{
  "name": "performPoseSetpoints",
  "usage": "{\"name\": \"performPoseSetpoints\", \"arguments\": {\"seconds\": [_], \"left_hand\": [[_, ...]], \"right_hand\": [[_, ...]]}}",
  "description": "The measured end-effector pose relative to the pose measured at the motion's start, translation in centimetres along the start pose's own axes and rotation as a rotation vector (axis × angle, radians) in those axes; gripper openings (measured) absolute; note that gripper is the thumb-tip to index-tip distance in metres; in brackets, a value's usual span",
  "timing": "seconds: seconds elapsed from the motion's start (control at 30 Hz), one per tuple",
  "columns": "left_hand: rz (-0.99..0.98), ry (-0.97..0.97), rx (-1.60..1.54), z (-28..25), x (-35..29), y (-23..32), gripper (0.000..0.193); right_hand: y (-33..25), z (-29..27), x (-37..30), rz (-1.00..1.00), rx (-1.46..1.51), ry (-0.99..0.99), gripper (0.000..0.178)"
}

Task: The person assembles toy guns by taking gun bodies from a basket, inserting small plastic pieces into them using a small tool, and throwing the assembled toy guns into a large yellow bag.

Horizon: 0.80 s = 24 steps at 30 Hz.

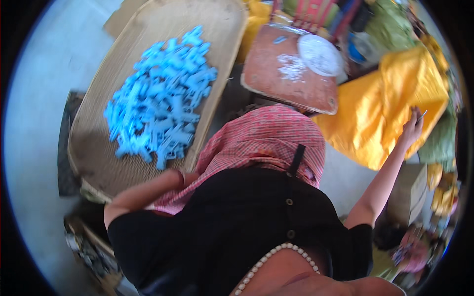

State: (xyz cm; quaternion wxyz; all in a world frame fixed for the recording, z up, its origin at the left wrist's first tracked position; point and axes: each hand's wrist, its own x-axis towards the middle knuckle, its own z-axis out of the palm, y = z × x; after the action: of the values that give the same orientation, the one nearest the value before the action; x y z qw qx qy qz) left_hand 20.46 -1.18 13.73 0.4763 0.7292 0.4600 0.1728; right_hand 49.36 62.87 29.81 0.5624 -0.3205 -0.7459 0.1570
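Observation:
My right hand (412, 129) is stretched out to the right over a yellow sack (380, 108). Its fingers are closed on a thin, shiny, pen-like object (422, 115) whose kind I cannot make out. My left hand (189, 178) rests at my lap by the red checked cloth (266, 130), its fingers hidden. Close to it, on the left, a heap of light-blue plastic toy pistols (163, 93) lies in a large woven tray (103, 167).
Ahead stands a worn reddish-brown wooden seat (266, 64) bearing a white round plate (320, 55), small white pieces (292, 67) and a little blue piece (280, 39). A cardboard box (409, 190) is behind my right arm. Another person (412, 251) is at the lower right.

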Motion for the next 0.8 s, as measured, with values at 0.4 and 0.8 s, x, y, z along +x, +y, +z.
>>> {"name": "performPoseSetpoints", "arguments": {"seconds": [0.4, 0.8], "left_hand": [[-0.571, -0.15, 0.328, -3.0, 9.7, -17.9, 0.025], [-1.172, 0.912, 0.416, -25.6, 8.8, -31.0, 0.04]], "right_hand": [[-15.6, 18.5, -23.2, 0.442, 0.625, -1.103, 0.022], [-4.6, 19.8, -23.1, 0.413, 0.157, -0.875, 0.017]]}}
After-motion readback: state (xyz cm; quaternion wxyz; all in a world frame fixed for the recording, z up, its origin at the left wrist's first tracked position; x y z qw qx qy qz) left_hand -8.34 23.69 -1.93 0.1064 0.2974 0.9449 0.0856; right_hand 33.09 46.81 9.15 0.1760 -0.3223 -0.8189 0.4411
